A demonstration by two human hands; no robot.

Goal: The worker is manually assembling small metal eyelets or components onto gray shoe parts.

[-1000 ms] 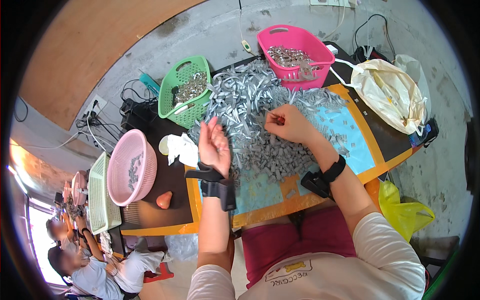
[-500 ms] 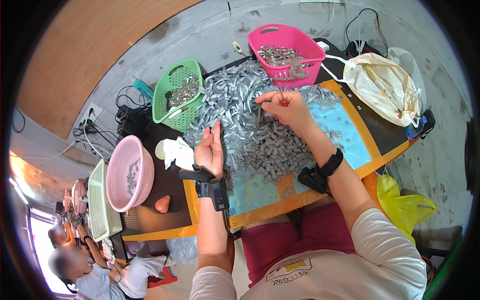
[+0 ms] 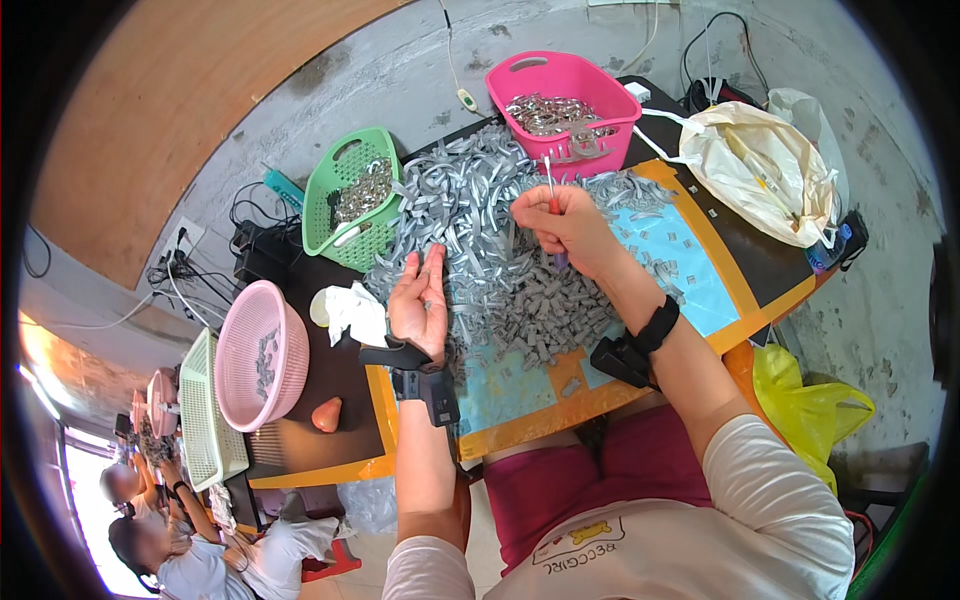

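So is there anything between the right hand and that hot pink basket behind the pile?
Nothing visible blocks it. The right hand pinches a thin rod-like piece above the grey metal pieces, and only the far edge of that low pile lies between it and the pink basket.

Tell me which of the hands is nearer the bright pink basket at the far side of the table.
Right. The right hand is raised just in front of the bright pink basket, pinching a thin tool. The left hand lies flat on the grey pile, farther back and left.

Crumpled cream plastic bag (image 3: 762,170) at table's far right corner, yellow plastic bag (image 3: 805,400) on floor below it
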